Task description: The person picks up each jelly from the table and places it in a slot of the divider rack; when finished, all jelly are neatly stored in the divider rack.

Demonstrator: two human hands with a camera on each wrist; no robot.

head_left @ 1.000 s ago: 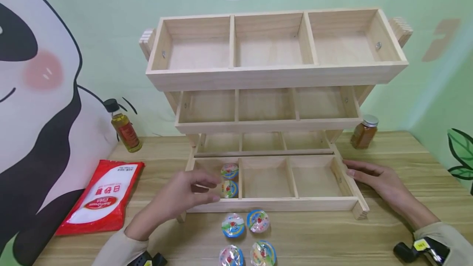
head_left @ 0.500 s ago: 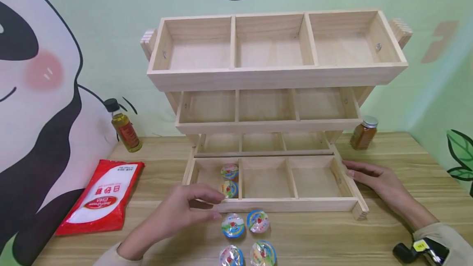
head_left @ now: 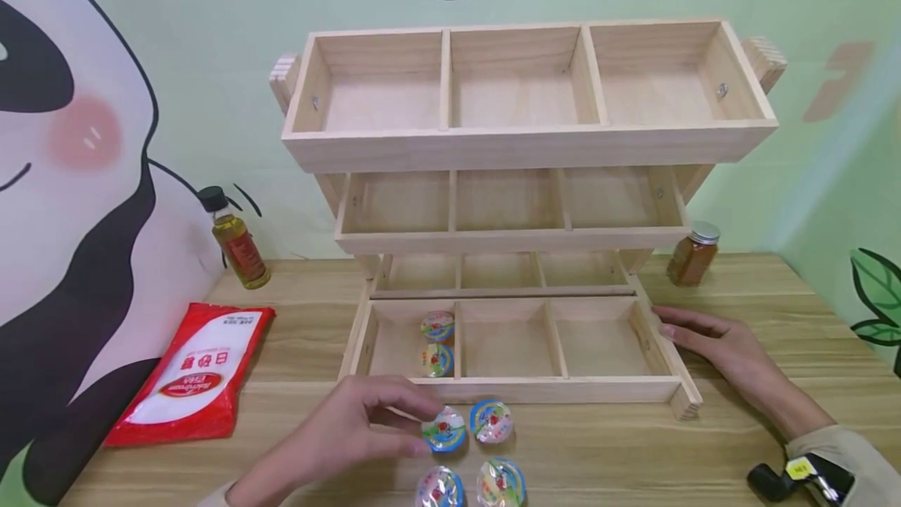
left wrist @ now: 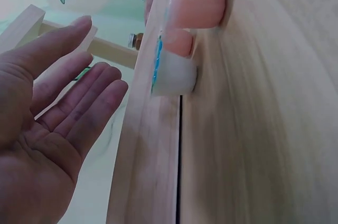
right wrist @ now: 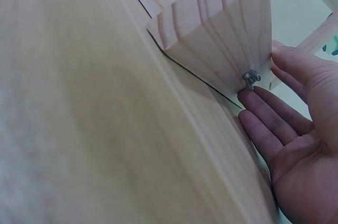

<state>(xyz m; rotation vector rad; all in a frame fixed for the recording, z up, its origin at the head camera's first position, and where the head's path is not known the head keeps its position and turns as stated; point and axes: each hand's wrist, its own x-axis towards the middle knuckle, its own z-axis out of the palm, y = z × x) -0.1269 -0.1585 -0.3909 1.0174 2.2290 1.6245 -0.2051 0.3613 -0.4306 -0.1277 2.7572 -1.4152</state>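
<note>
My left hand (head_left: 366,429) is held with thumb and fingers apart at the left edge of a small jelly cup (head_left: 444,430), which has a blue-rimmed printed lid. In the left wrist view nothing lies between the fingers of that hand (left wrist: 58,108), and a white jelly cup (left wrist: 177,76) stands on the table beyond them. My right hand (head_left: 725,346) rests its fingertips against the right side of the wooden tiered rack (head_left: 521,391). Up close, the fingers touch the rack's end piece (right wrist: 211,28) near a wing nut (right wrist: 251,78).
Two jelly cups (head_left: 438,361) sit in the bottom tray's left compartment. More jelly cups (head_left: 501,483) stand on the table in front. A red and white bag (head_left: 193,382) and an oil bottle (head_left: 241,245) are at left; a spice jar (head_left: 694,255) stands behind right.
My left hand has come out of the bottom tray's left compartment, towards the front, down to the nearest jelly cup. Two cups stay in that compartment. The right hand has kept its place.
</note>
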